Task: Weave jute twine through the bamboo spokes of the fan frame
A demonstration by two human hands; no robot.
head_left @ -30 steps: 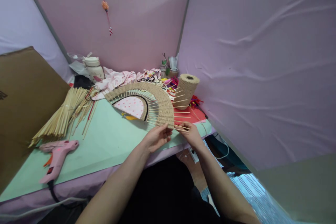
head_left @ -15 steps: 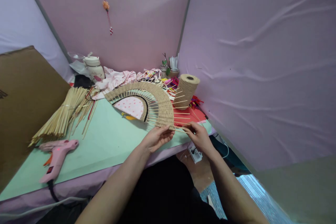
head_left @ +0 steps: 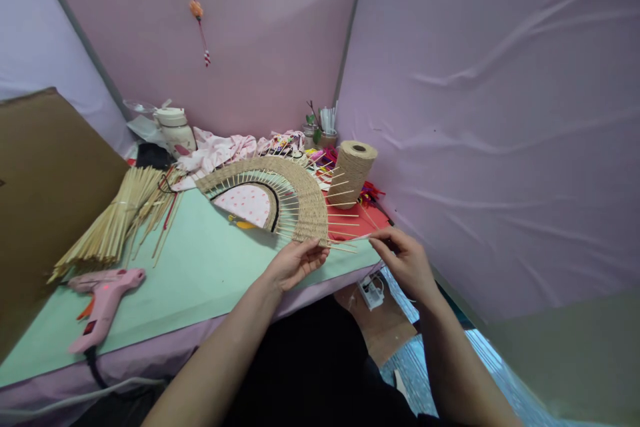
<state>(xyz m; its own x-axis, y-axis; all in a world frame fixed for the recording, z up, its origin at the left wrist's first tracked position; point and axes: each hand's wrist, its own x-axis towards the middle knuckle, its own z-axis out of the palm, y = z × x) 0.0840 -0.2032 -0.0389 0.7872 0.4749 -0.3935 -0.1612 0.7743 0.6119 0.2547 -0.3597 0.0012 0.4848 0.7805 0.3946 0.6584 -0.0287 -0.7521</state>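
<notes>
A half-round woven fan [head_left: 313, 203] of brown twine on thin wooden sticks lies on the table, with a pink patterned fabric half-circle [head_left: 247, 205] at its centre. At its near right corner, my left hand [head_left: 299, 263] is closed on the woven edge, thumb on top. My right hand [head_left: 404, 261] is off to the right of the stick ends, thumb and forefinger pinched together on a thin strand of twine [head_left: 361, 237] that runs to the fan's edge. Behind the stick tips stands a spool of brown twine [head_left: 353, 175], upright.
A pink glue gun [head_left: 105, 300] lies at the left front, its cord over the table edge. Bundled sticks [head_left: 113, 220] rest beside a cardboard sheet [head_left: 50, 193]. A lidded bottle [head_left: 175, 132], cloth [head_left: 220, 149] and red sheets [head_left: 345, 223] are farther back.
My right hand has moved right, away from the stick ends, drawing the strand out. My left hand keeps its hold on the fan's edge. The whole view has shifted slightly.
</notes>
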